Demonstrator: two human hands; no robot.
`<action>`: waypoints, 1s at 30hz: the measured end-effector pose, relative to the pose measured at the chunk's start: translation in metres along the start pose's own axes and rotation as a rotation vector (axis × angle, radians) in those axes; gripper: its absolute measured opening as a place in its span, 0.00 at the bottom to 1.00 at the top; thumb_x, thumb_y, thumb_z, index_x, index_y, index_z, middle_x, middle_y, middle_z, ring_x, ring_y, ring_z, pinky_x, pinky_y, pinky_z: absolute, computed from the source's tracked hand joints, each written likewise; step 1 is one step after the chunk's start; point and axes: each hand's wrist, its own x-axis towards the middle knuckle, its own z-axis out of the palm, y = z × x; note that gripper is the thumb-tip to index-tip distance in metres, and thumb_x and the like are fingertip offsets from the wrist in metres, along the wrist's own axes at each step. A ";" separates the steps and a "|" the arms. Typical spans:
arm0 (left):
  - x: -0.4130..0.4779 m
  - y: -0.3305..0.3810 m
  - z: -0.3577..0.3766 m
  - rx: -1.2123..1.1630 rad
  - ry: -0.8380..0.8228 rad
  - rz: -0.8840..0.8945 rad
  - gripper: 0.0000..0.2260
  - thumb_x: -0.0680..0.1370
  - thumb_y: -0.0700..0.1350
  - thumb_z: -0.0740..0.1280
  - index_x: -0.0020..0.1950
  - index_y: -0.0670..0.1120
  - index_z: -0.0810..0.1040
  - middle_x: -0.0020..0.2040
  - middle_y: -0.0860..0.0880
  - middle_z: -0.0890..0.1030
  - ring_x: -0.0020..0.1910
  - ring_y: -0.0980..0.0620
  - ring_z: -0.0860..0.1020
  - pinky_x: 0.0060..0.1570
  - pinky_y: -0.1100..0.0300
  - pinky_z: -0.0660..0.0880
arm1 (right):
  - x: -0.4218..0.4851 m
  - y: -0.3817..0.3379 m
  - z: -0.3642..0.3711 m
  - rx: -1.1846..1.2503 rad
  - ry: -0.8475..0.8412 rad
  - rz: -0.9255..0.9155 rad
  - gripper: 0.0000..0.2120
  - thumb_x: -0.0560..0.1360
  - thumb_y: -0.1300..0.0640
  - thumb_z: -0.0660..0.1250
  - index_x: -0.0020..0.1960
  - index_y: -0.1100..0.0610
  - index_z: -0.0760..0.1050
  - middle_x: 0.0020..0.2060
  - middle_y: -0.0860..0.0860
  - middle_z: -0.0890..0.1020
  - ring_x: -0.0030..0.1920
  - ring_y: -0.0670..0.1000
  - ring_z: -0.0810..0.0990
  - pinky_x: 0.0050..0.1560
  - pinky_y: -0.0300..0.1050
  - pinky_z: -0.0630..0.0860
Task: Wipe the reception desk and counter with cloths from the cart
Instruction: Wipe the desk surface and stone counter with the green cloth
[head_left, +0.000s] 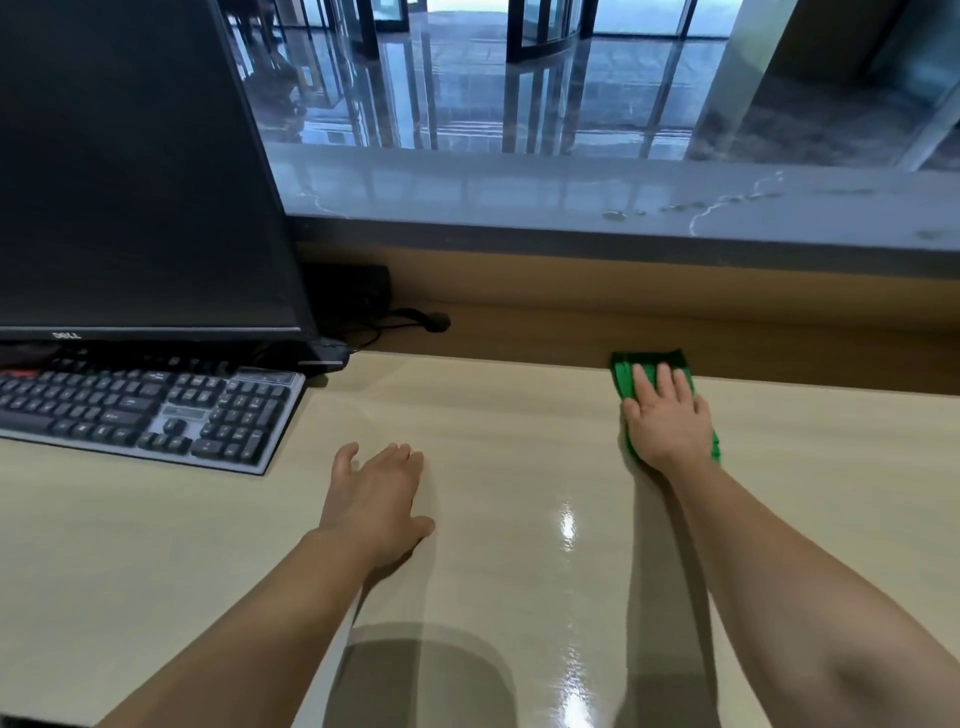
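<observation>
1. Head view: the right hand (667, 415) lies flat on a green cloth (622, 375), fingers straight and slightly spread, pressing it to the desk (519, 415) at its far edge, below the counter (519, 192).
2. The left hand (376, 499) rests palm-down on the desk, fingers together, thumb out, holding nothing.
3. A keyboard (145, 410) and monitor (135, 166) stand at the left.

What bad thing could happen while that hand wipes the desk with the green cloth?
The desk looks shiny, maybe wet, between the hands, so the left hand resting there could slip. If the right hand sweeps the green cloth leftward, damp might reach the keyboard, or the cloth might snag the black cables at the back.
</observation>
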 end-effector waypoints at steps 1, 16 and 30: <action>-0.003 0.005 0.003 -0.012 0.000 0.014 0.28 0.77 0.58 0.63 0.74 0.50 0.62 0.75 0.52 0.64 0.75 0.55 0.59 0.73 0.47 0.42 | -0.007 -0.008 0.003 0.012 0.000 0.019 0.26 0.83 0.47 0.45 0.80 0.47 0.45 0.80 0.52 0.45 0.79 0.53 0.43 0.76 0.53 0.45; -0.038 0.054 0.001 0.013 0.027 0.052 0.12 0.72 0.40 0.59 0.52 0.51 0.72 0.56 0.53 0.73 0.68 0.53 0.68 0.70 0.45 0.50 | -0.137 -0.095 0.037 -0.054 -0.103 -0.569 0.26 0.84 0.46 0.45 0.80 0.46 0.42 0.79 0.51 0.40 0.78 0.52 0.38 0.77 0.53 0.40; -0.048 0.081 -0.009 0.099 -0.027 0.084 0.19 0.75 0.41 0.59 0.66 0.49 0.70 0.66 0.52 0.70 0.72 0.53 0.64 0.72 0.45 0.47 | -0.092 0.092 -0.001 0.068 -0.021 0.111 0.28 0.83 0.48 0.45 0.80 0.53 0.43 0.79 0.54 0.42 0.79 0.55 0.41 0.77 0.52 0.45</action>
